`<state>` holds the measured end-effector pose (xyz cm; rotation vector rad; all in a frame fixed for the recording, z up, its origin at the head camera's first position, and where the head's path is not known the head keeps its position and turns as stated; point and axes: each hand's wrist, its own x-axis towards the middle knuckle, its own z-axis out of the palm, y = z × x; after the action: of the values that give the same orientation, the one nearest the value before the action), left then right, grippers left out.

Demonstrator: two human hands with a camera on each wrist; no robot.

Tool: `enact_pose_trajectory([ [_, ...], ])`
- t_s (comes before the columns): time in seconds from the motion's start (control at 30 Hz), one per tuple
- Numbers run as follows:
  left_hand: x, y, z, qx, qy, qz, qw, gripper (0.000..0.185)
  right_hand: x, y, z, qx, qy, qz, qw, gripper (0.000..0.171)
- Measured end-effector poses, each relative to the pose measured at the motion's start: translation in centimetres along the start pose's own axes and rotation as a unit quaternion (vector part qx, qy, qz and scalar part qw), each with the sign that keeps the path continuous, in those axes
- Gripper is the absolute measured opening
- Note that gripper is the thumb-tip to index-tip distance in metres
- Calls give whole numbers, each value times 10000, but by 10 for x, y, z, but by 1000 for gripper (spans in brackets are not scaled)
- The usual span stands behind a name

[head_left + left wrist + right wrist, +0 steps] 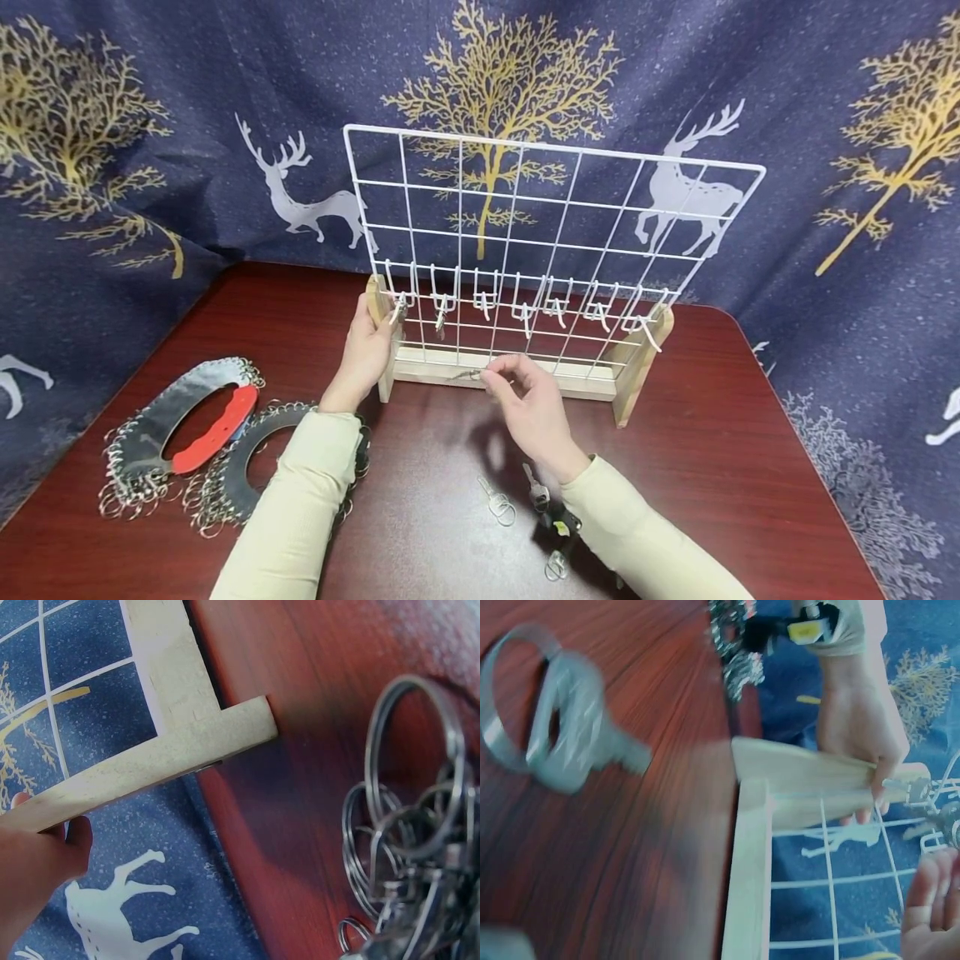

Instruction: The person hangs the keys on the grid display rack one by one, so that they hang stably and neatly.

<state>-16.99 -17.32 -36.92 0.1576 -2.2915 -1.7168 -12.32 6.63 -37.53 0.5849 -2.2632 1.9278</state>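
Observation:
A white wire grid rack [570, 200] stands on a wooden base, with a row of white hooks [558, 308] along its lower part. My left hand [365, 346] grips the wooden left end piece [150, 761], its thumb and fingers on either side of the board. Keys hang from the two leftmost hooks, one of them the key [441, 317]. In front of the base board, my right hand [532, 408] pinches a small metal key [468, 375] between thumb and fingertips, the key pointing left.
Loose keys lie on the red-brown table near my right forearm, among them a key with a ring [497, 504] and a key [537, 493]. At left lie two dark oval holders edged with metal rings, one with a red grip [217, 433]. A patterned curtain [300, 50] hangs behind.

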Motion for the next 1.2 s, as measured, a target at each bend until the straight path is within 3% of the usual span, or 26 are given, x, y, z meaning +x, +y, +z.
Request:
enact_pose_trajectory([
  [0.1, -1, 1, 0, 23, 12, -8, 10000, 28, 3, -3, 6, 722, 322, -169, 9967, 11],
  [0.2, -1, 3, 0, 1, 7, -17, 10000, 29, 5, -6, 11, 1077, 501, -288, 9925, 12],
  [0.37, -1, 4, 0, 63, 36, 22, 10000, 29, 7, -8, 16, 1402, 647, -489, 9868, 13],
  [0.57, 0, 4, 0, -29, 10, 78, 10000, 28, 8, -9, 17, 1570, 533, -876, 9823, 13],
  [0.77, 0, 4, -1, -138, 2, 45, 9999, 28, 6, -11, 15, 1060, 329, -796, 9906, 15],
  [0.93, -1, 4, 0, -155, -1, 10, 9999, 28, 6, -10, 8, 247, -161, -380, 9988, 10],
  [1.1, -3, 5, 0, 6, 22, 14, 10000, 28, 8, -7, -3, -809, -874, -32, 9929, 10],
  [1.2, -3, 4, -1, -24, 2, 26, 10000, 29, 10, -5, -7, -1154, -1040, 36, 9879, 10],
])
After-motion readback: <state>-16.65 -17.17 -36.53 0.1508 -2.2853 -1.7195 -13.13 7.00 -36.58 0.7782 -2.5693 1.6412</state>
